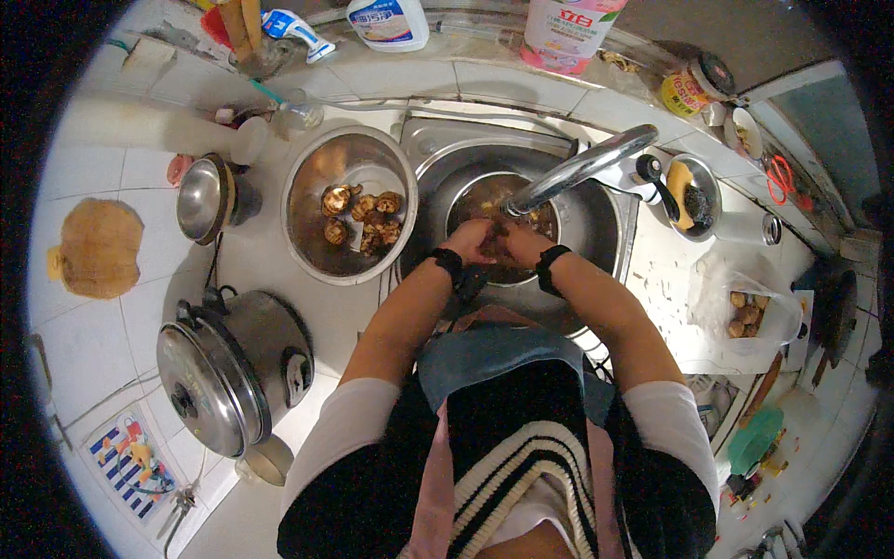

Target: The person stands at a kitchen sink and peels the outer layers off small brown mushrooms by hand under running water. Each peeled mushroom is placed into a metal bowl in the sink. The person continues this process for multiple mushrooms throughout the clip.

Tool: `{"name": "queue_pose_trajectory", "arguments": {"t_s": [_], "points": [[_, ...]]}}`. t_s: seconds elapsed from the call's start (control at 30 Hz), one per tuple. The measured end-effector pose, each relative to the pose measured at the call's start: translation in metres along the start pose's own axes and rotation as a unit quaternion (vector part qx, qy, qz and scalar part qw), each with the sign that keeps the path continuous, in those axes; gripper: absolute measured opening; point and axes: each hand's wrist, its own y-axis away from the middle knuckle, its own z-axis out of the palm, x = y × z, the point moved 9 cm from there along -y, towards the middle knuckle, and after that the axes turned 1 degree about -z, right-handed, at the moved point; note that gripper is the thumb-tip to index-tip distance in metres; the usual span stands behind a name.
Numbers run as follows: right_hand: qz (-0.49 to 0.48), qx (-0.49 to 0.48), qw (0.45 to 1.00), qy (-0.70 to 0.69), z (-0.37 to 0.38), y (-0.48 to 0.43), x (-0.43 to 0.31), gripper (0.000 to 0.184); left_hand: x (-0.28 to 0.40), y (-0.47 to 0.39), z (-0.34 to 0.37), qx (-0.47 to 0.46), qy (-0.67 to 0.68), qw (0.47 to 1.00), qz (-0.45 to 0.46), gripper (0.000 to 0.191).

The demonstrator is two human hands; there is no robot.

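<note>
Both my hands are close together over a round metal basin [560, 222] of murky brown water, which stands in a stainless steel sink [594, 258]. My left hand [473, 240] and my right hand [524, 244] meet at a dark, brownish lump, partly covered by the fingers; which hand grips it I cannot tell. Small pale bits float in the water. The chrome faucet [587, 168] arches over the basin, its spout just beyond my hands. To the left, a large metal basin [295, 237] holds several rough brown root vegetables, seemingly taro [335, 232].
A large lidded steel pot [209, 384] and stacked metal bowls [199, 199] stand at the left. On the right are a bowl with a sponge and scourer [691, 195], a glass jar [747, 228] and a plastic bag of brown roots [747, 314]. Bottles [387, 24] line the back ledge.
</note>
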Motion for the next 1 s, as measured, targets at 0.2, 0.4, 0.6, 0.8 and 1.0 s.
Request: {"name": "queue_pose_trajectory", "arguments": {"t_s": [0.2,0.4,0.6,0.8,1.0], "points": [[0.118,0.086,0.983,-0.109,-0.009,0.009,0.02,0.033,-0.008,0.007,-0.015,0.101,0.051,0.993,-0.016,0.029],[0.174,0.183,0.82,-0.514,-0.013,0.014,0.027,0.027,0.002,0.011,0.011,-0.025,0.08,0.997,-0.001,0.035],[0.107,0.246,0.76,-0.592,-0.016,0.022,0.013,0.031,0.026,0.032,0.057,-0.218,0.2,0.954,0.054,0.036],[0.067,0.298,0.801,-0.515,-0.037,0.03,0.002,0.038,0.022,0.04,0.043,-0.124,0.165,0.977,0.051,0.033],[0.077,0.25,0.762,-0.593,-0.043,0.034,-0.005,0.031,0.022,0.049,0.029,-0.016,0.086,0.995,0.05,0.041]]}}
